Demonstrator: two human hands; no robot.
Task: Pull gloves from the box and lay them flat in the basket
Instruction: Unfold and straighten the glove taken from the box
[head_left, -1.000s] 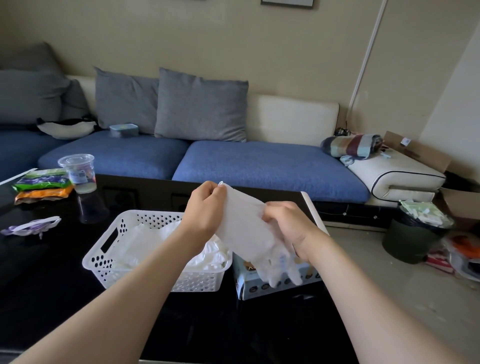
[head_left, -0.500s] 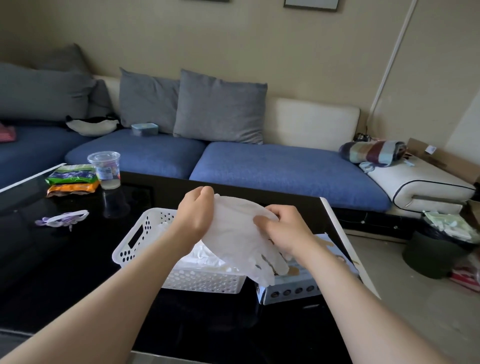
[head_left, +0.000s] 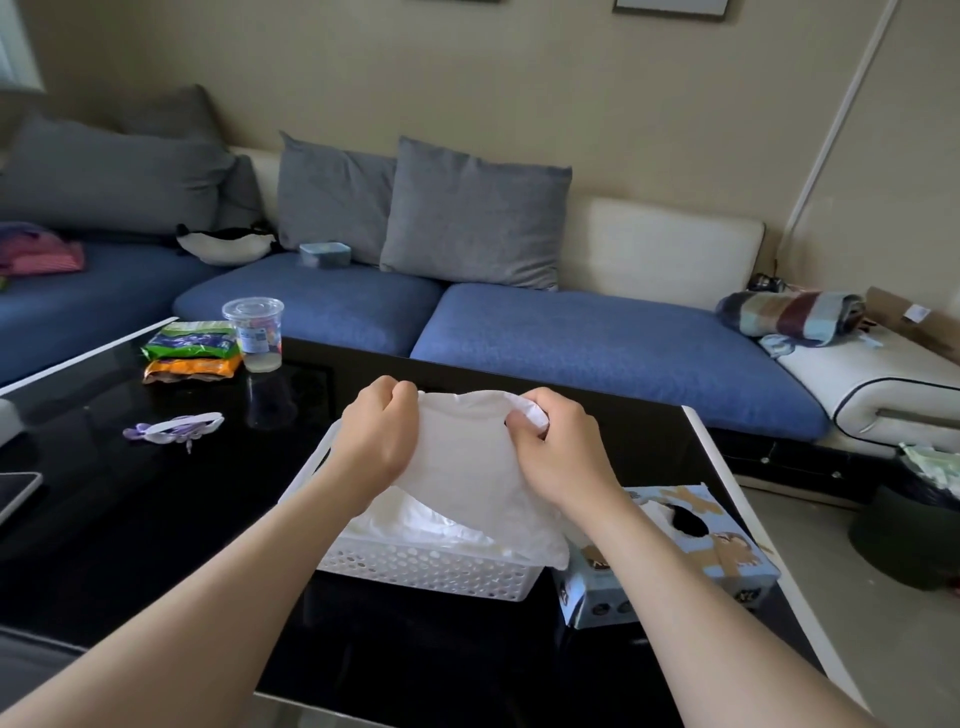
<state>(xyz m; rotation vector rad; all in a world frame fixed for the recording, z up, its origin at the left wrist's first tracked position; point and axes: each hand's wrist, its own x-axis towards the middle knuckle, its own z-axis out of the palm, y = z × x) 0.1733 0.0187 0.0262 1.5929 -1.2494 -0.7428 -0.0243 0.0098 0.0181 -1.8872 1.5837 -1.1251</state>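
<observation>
A translucent white glove (head_left: 462, 467) is stretched between both hands, low over the white perforated basket (head_left: 426, 569). My left hand (head_left: 382, 434) pinches its cuff on the left, and my right hand (head_left: 558, 449) pinches the cuff on the right. The glove's fingers drape toward me onto the white gloves piled in the basket (head_left: 415, 519). Right of the basket stands the light blue glove box (head_left: 675, 556), its dark oval opening facing up.
All this rests on a glossy black coffee table (head_left: 156, 519). At its far left are a plastic cup (head_left: 254, 332), snack packets (head_left: 192, 353) and a small purple-and-white item (head_left: 174, 428). A blue sofa (head_left: 571, 343) runs behind; a dark bin (head_left: 914, 525) stands at right.
Both hands have carried the glove leftward from over the box to over the basket and lowered it, spreading the cuff wider. The camera has turned, shifting the scene to the right.
</observation>
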